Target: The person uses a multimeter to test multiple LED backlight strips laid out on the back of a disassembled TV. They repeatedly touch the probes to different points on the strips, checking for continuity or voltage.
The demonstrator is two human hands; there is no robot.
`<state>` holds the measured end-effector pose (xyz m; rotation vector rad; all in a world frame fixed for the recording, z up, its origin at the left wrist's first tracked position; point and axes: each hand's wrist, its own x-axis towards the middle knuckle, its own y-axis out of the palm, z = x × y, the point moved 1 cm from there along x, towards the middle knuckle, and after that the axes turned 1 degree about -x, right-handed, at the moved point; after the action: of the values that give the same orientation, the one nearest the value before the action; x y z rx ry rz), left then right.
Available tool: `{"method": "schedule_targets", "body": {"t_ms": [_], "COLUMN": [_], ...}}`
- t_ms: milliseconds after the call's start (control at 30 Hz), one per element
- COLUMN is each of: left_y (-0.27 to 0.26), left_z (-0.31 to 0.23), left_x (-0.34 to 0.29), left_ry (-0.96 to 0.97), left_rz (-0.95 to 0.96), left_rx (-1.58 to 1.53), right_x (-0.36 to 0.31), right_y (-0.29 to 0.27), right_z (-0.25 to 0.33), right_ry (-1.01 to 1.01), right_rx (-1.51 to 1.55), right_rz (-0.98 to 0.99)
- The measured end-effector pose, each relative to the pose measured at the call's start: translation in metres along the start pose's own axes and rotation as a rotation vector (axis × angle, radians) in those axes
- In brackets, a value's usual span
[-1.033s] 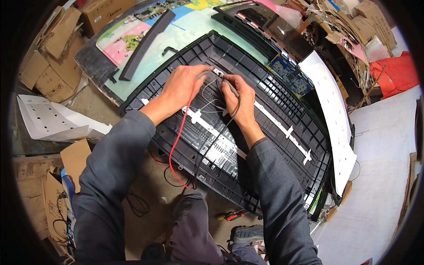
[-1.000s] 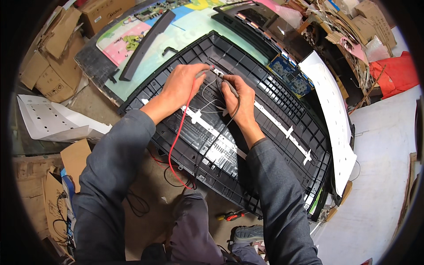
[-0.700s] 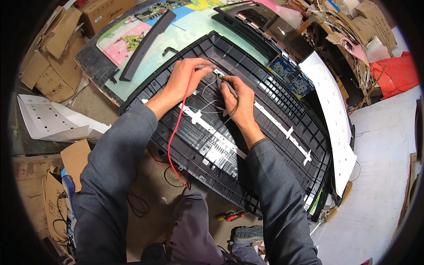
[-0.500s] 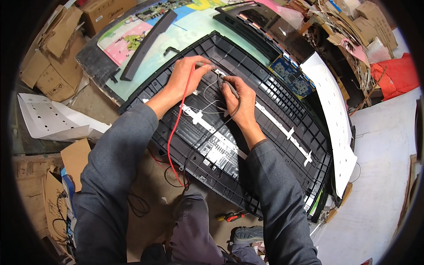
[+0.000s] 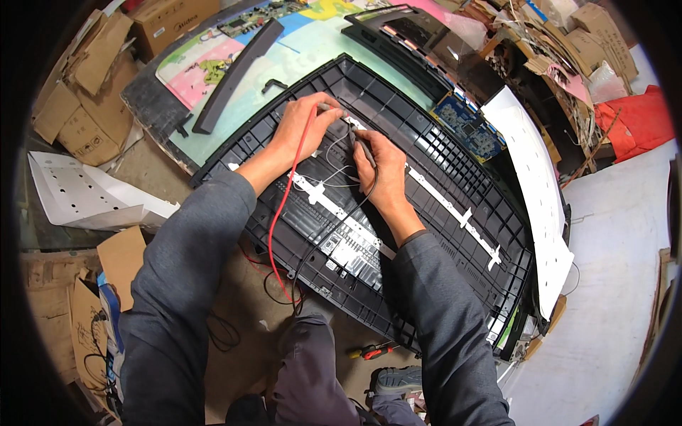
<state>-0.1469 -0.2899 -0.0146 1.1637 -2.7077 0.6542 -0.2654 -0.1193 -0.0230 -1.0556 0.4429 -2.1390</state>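
A large black television back cover (image 5: 469, 263) lies tilted in front of me, with two white LED strips along it, a far strip (image 5: 444, 201) and a near strip (image 5: 334, 207). My left hand (image 5: 295, 131) pinches a test probe (image 5: 332, 108) whose red lead (image 5: 274, 227) hangs down past the cover's near edge. Closed round a second probe (image 5: 365, 150) is my right hand (image 5: 387, 174); its black lead (image 5: 323, 240) crosses the cover. Both probes point at the upper end of the far strip. Fingers partly hide their tips. Thin pale wires (image 5: 334, 160) loop below them.
Under the cover is a table with a colourful top (image 5: 249, 106), bearing a long black bar (image 5: 238, 74) and circuit boards (image 5: 266, 20). A curved white sheet (image 5: 533, 184) stands at the right. Cardboard boxes (image 5: 89, 121) fill the left; a red-handled tool (image 5: 376, 350) lies below.
My right hand and its probe have shifted slightly left. My left hand has barely moved, and both probes stay near the same end of the strip.
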Motion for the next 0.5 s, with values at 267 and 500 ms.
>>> {"method": "schedule_targets", "body": {"t_ms": [267,500], "left_y": [0.0007,0.0], "left_z": [-0.0017,-0.0038], "left_x": [-0.0008,-0.0015], "left_ry": [0.011,0.059], "left_rz": [-0.001,-0.008], "left_rx": [-0.012,0.009], "right_x": [-0.0003,-0.0004], "right_y": [-0.0013,-0.0021], "right_z": [0.0015,0.0023], "right_ry": [0.037,0.061], "right_rx": [0.011,0.026], "right_rz": [0.021,0.035]}}
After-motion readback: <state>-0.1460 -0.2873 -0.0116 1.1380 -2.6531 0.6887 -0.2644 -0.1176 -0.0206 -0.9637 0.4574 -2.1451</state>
